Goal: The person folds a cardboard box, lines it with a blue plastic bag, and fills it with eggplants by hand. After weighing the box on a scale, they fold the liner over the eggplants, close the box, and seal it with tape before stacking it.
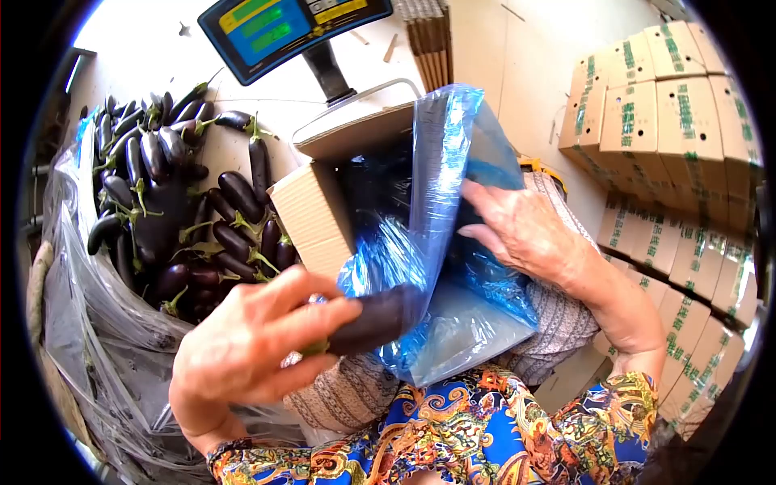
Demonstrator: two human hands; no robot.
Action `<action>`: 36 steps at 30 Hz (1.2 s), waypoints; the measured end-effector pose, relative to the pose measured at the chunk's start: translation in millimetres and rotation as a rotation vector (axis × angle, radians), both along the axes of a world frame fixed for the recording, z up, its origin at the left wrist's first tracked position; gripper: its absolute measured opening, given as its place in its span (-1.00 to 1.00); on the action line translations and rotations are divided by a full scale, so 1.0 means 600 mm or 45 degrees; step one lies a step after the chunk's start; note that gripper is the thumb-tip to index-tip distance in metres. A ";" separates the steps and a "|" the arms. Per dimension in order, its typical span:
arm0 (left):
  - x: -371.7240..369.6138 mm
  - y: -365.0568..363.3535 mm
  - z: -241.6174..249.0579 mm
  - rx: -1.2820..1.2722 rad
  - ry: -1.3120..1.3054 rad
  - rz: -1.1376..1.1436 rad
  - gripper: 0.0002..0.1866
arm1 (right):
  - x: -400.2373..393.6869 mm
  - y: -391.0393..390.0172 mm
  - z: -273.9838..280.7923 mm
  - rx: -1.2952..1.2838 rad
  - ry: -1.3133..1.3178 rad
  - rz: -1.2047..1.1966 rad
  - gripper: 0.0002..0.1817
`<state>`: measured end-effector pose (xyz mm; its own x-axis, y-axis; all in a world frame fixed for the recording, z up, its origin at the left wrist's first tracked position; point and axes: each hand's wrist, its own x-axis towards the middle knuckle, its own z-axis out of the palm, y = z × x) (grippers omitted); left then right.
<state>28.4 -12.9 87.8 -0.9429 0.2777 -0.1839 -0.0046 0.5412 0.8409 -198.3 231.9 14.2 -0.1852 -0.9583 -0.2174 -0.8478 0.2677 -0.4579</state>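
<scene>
An eggplant (376,321) is in my left hand (259,339), its stem end between the fingers and its body over the near edge of the blue plastic bag. The blue bag (440,162) lines an open cardboard box (311,218) in front of me and spills over its near side. My right hand (521,226) has its fingers on the bag at the box's right side, thumb apart from the fingers; whether it pinches the film is hidden. Dark shapes inside the box are hard to make out.
Many eggplants (238,194) lie in a heap at the left, beside clear plastic sheeting (121,323). A scale display (275,32) stands behind the box. Stacked cartons (687,113) fill the right side, and folded cardboard (428,44) stands at the back.
</scene>
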 end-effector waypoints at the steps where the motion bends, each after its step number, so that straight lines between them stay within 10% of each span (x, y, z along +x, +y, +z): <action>1: 0.002 0.011 0.018 -0.044 0.053 0.019 -0.46 | -0.002 -0.002 -0.005 -0.075 -0.055 0.024 -0.57; 8: 0.013 0.059 0.137 -0.564 0.443 0.813 -0.53 | 0.008 -0.128 -0.050 -0.576 -0.532 0.150 -0.27; 13: -0.015 0.081 0.122 -0.066 0.091 0.018 -0.55 | -0.024 -0.256 -0.026 -0.981 -0.251 0.215 -0.18; 15: -0.050 0.114 0.083 -0.134 0.039 -0.023 -0.70 | -0.028 -0.244 0.012 -0.421 -0.292 0.135 -0.32; 25: -0.278 0.211 -0.211 -0.420 -0.544 -0.785 -0.64 | -0.022 -0.217 -0.016 -0.568 -0.239 0.194 -0.58; 26: -0.278 0.220 -0.299 -0.645 -0.189 -0.972 -0.60 | -0.019 -0.215 -0.008 -0.527 -0.219 0.187 -0.58; 36: -0.178 0.238 -0.478 -0.201 0.401 -0.017 -0.49 | -0.005 -0.199 -0.034 -0.684 -0.104 0.264 -0.56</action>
<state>-78.6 130.1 -198.8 -0.9566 0.2820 0.0734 0.2496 0.6629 0.7059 -201.6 112.6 -6.5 0.0152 -0.9527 0.3036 -0.8141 -0.1881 -0.5495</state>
